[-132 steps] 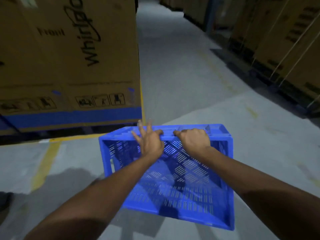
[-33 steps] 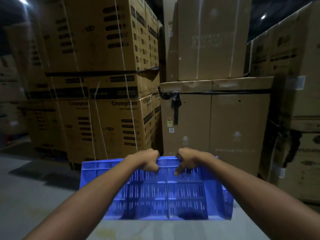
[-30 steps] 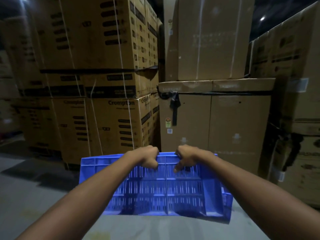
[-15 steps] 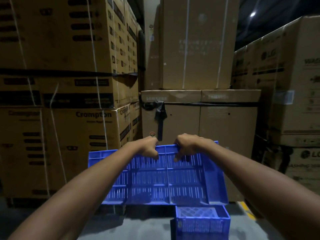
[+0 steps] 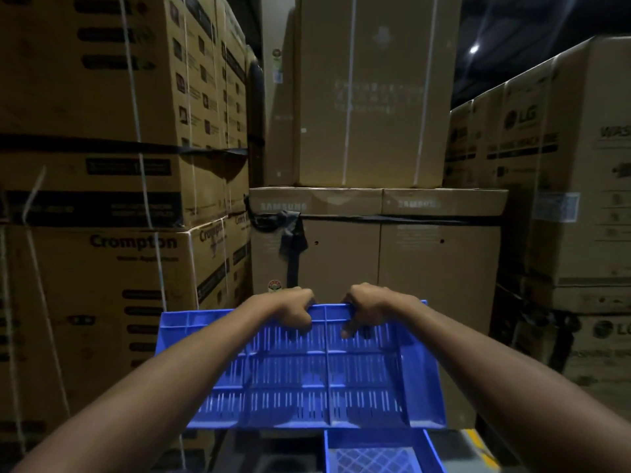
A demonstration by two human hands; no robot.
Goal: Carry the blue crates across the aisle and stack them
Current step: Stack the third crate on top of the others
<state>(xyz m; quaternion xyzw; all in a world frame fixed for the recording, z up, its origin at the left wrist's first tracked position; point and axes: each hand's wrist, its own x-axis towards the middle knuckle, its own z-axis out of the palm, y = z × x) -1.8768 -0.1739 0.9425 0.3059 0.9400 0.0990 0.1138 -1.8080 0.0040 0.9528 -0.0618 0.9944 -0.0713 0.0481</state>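
I hold a blue slotted crate (image 5: 307, 377) in the air in front of me, tilted so its inside faces me. My left hand (image 5: 293, 310) and my right hand (image 5: 367, 308) both grip its far top rim, close together near the middle. Below it, at the bottom edge of the view, a second blue crate (image 5: 379, 454) stands on the floor, slightly to the right of the carried one. Only its near part shows.
Tall stacks of strapped cardboard boxes close in: Crompton boxes (image 5: 112, 268) on the left, Samsung boxes (image 5: 375, 254) straight ahead, LG boxes (image 5: 560, 186) on the right. A yellow floor line (image 5: 478, 445) shows at the lower right.
I have carried the crate from the aisle up to the box stacks. The boxes loom closer and the second crate on the floor has come into view below and grown larger.
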